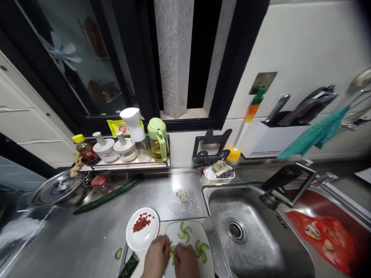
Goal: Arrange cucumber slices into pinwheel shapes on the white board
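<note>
My left hand (156,256) and my right hand (185,260) are low at the frame's bottom edge, side by side over a white cutting board (193,229). Their fingers are curled together around green cucumber slices (172,248) lying on the board. More cucumber slices (199,247) lie loose to the right of my hands. A small white plate (138,240) with chopped red chili (142,222) sits just left of the board. A cut cucumber piece (129,267) lies below the plate.
A long whole cucumber (107,197) lies on the steel counter near a pot lid (58,188). A rack of condiment bottles (124,146) stands at the back. A steel sink (246,231) and faucet (285,185) are at right, with a red bag (321,235).
</note>
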A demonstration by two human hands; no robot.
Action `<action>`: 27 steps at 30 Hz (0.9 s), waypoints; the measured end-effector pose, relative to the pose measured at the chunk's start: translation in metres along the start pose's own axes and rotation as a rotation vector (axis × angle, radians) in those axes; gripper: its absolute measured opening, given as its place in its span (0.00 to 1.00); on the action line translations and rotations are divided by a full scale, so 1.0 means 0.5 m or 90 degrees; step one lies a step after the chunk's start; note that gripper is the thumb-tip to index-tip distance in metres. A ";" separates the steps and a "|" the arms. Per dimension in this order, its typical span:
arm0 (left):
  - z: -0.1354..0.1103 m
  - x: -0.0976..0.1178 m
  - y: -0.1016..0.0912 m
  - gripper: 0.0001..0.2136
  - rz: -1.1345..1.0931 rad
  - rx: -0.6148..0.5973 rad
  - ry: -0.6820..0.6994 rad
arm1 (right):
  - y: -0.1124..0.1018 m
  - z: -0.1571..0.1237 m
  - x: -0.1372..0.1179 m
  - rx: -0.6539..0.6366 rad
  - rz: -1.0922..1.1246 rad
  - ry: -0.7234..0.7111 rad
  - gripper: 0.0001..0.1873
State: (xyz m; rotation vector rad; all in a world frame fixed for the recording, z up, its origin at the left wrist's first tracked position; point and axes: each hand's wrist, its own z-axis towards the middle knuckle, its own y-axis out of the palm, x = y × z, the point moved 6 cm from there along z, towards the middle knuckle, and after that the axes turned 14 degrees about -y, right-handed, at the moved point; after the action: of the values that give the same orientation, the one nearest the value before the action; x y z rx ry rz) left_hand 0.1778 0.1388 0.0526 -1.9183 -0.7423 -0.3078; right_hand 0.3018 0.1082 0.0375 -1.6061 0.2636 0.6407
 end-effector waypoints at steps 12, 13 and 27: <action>-0.025 0.033 -0.018 0.10 0.058 0.009 -0.015 | 0.011 0.005 -0.004 -0.029 -0.051 -0.009 0.18; -0.025 0.035 -0.018 0.11 0.063 0.012 -0.009 | 0.010 0.005 -0.004 -0.032 -0.051 -0.006 0.18; -0.020 0.015 -0.003 0.12 -0.020 0.027 0.051 | 0.010 -0.008 0.002 -0.078 -0.035 -0.013 0.17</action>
State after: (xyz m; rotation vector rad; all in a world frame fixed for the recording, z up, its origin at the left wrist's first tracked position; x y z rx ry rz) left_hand 0.1838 0.1333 0.0622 -1.8453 -0.7219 -0.3836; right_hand 0.3011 0.1040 0.0330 -1.7172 0.1665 0.6402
